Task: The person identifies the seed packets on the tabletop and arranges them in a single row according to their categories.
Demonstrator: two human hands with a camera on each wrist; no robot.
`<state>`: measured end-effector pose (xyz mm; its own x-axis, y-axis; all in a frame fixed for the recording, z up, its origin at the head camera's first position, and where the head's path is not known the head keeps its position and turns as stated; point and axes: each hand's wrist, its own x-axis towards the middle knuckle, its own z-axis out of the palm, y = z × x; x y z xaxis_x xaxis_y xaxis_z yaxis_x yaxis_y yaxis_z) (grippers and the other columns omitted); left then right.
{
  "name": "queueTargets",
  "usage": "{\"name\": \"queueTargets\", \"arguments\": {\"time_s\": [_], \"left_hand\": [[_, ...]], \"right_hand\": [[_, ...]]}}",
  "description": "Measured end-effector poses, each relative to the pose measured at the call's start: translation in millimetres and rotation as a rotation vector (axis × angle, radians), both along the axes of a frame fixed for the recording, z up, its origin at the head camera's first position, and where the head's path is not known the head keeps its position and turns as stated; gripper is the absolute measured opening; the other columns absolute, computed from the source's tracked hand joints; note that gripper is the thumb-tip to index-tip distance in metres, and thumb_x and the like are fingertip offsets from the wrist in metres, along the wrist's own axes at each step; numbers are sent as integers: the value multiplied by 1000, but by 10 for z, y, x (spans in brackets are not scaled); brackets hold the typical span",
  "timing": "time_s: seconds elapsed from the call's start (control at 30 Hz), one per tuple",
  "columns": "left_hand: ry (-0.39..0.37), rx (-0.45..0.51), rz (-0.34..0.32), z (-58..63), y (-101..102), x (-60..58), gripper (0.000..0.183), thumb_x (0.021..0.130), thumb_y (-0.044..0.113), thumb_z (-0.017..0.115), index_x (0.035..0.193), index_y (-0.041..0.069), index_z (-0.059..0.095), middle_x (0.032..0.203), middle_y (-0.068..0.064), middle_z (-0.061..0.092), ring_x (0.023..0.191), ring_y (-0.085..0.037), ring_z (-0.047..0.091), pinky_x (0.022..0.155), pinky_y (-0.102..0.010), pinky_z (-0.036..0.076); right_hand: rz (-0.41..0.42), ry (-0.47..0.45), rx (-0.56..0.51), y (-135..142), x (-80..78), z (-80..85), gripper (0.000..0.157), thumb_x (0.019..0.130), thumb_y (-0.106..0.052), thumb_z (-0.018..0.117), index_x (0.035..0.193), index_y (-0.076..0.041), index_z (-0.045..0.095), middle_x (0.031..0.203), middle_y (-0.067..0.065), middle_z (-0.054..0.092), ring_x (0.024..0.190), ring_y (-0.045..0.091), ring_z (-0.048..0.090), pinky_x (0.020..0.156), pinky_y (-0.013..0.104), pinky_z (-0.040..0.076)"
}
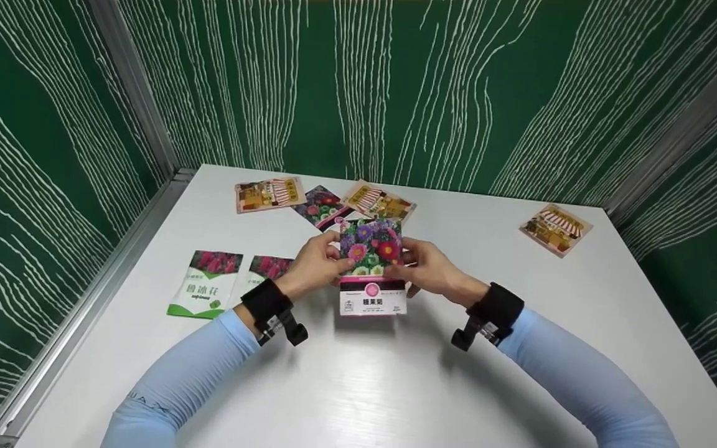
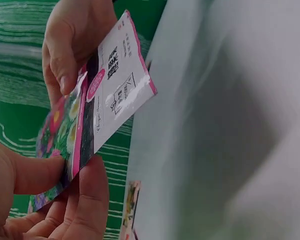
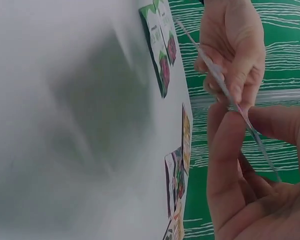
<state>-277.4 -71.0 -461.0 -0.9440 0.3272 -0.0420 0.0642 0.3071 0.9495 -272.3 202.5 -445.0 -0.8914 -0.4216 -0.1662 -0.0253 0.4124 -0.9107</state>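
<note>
Between both hands, a seed packet (image 1: 371, 261) with a photo of colourful daisies and a white lower label is held up over the table. My left hand (image 1: 319, 264) pinches its left edge, thumb on the printed front and fingers behind. On the opposite edge my right hand (image 1: 427, 267) pinches it the same way. The left wrist view shows the packet's front (image 2: 110, 85) tilted, its white end pointing away from the fingers. Seen nearly edge-on in the right wrist view, the packet (image 3: 217, 75) looks thin and flat.
Two green-and-white packets (image 1: 204, 286) lie at the left, one partly behind my left forearm. Along the back, another flower packet (image 1: 321, 206) lies between two tan packets with striped awnings (image 1: 269, 194). A third tan packet (image 1: 556, 230) lies back right. Green walls enclose the white table (image 1: 371, 386).
</note>
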Motion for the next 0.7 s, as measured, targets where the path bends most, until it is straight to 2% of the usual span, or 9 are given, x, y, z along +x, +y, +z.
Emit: {"name": "queueTargets", "arguments": {"time_s": [0.07,0.17,0.3,0.47,0.6,0.7], "left_hand": [[-8,-24,-6,-24,-60,2,46,103,7,76,145,1,58,77,5,61,59,-8,65,67,-37,67],[-16,-57,-7,-58,-151,4,51,102,8,76,148,0,57,79,4,62,59,-9,64,62,-31,60],[1,-119,7,-77,-249,-3,52,101,9,77,149,-1,58,82,3,65,59,-11,63,59,-25,52],[24,-248,20,-95,-347,-19,56,100,12,80,150,-3,60,93,-6,76,59,-9,64,60,-23,51],[-12,-348,10,-115,-409,-31,56,100,12,80,150,-5,61,98,-10,79,54,-8,65,57,-20,52],[13,-439,15,-131,-422,-44,48,98,12,80,141,-6,67,94,-14,82,51,-10,65,53,-22,51]], "right_hand": [[3,-18,6,51,-9,-15,62,105,-15,75,159,4,51,122,23,80,84,15,80,61,28,64],[18,-41,33,119,-23,-54,60,106,-15,72,159,5,52,121,25,81,80,15,81,64,27,64],[29,-58,63,190,-25,-92,60,106,-13,69,160,6,52,127,30,79,80,12,81,66,26,64],[35,-60,61,251,-13,-97,57,108,-14,68,159,6,54,124,26,81,82,12,81,67,26,64],[52,-72,54,282,-1,-83,54,109,-15,67,157,7,55,120,20,83,83,12,82,67,25,63],[68,-77,58,296,-5,-92,54,109,-16,66,156,8,55,119,19,83,83,12,82,67,25,63]]}}
